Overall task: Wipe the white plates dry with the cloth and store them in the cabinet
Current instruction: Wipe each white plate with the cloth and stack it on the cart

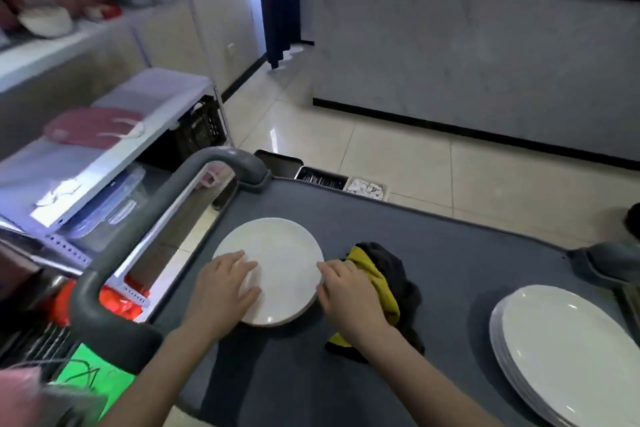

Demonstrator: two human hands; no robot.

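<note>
One round white plate (280,253); smooth, glossy

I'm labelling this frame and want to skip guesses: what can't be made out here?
Head view:
- stack of plates: cut off by the right and bottom edges; count unclear.
- cloth: partly under the right hand; grip hidden.
- white plate: near-left part covered by the left hand; wetness untellable.
- shelf items, upper left: blurred.
</note>
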